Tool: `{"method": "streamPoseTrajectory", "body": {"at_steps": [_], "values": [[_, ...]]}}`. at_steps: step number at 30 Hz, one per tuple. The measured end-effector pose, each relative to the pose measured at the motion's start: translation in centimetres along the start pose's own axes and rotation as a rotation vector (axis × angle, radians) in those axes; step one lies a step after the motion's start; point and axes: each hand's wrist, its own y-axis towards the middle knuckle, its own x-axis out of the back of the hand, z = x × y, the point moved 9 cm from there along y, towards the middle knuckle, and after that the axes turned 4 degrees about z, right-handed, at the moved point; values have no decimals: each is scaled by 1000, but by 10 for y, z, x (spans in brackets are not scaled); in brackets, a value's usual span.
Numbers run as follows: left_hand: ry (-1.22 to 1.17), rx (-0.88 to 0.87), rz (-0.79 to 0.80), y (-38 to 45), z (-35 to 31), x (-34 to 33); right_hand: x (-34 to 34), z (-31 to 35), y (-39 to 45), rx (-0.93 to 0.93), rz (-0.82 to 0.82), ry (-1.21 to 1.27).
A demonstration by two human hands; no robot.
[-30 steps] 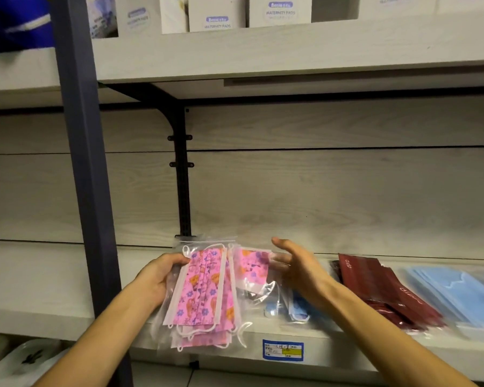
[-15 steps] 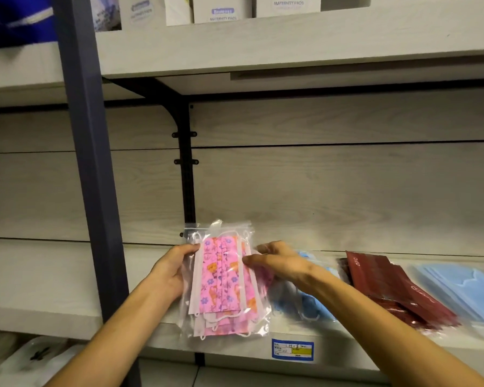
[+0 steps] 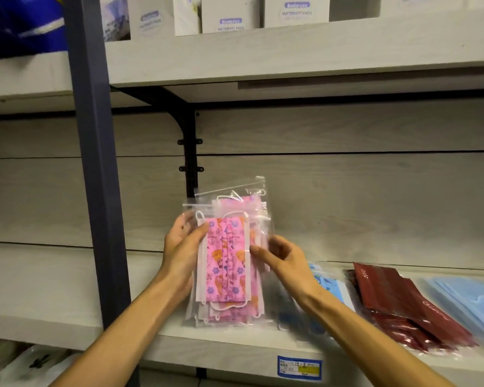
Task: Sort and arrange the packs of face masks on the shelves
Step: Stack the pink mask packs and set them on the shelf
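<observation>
The pink mask packs (image 3: 227, 263), loose a second ago, now stand gathered upright on the shelf (image 3: 67, 303). The left hand (image 3: 180, 247) grips their nine o'clock edge, the right hand (image 3: 284, 259) pinches at three o'clock. Squared, they look ready to set down beside the blue packs (image 3: 327, 286).

Mask packs (image 3: 226, 263) upright at frame centre, held between left hand (image 3: 180, 247) and right hand (image 3: 284, 256), above lower shelf (image 3: 67, 305). Foil packs (image 3: 397, 300) lying lower right; boxes (image 3: 296, 8) on upper shelf (image 3: 291, 51).
</observation>
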Motion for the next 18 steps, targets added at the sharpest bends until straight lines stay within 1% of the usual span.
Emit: {"method": "streamPoseTrajectory", "body": {"at_steps": [1,2,4,6,7,8,10,11,13,15,18], "values": [[50,-51,-5,-1,-7,-2,2,3,2,23,3,-78],[85,-95,-20,0,-13,-3,3,6,3,36,4,-100],[112,-154,-36,2,-21,-7,4,12,4,59,4,-68],[78,-154,-6,0,-24,-13,2,16,1,79,11,-55],[65,-132,19,-3,-20,-16,-2,14,-3,58,36,-60],[74,-109,33,-9,-13,-16,-6,7,-8,-5,69,-69],[154,-78,55,-23,1,-14,-16,-12,-20,-150,167,-71],[184,-59,70,-28,8,-13,-21,-19,-24,-193,212,-69],[203,-17,100,-30,15,-14,-28,-21,-25,-211,263,-82],[251,-16,74,-22,11,-13,-29,-19,-22,-205,233,-40],[378,2,23,-5,13,3,-14,-18,-15,-239,125,58]]}}
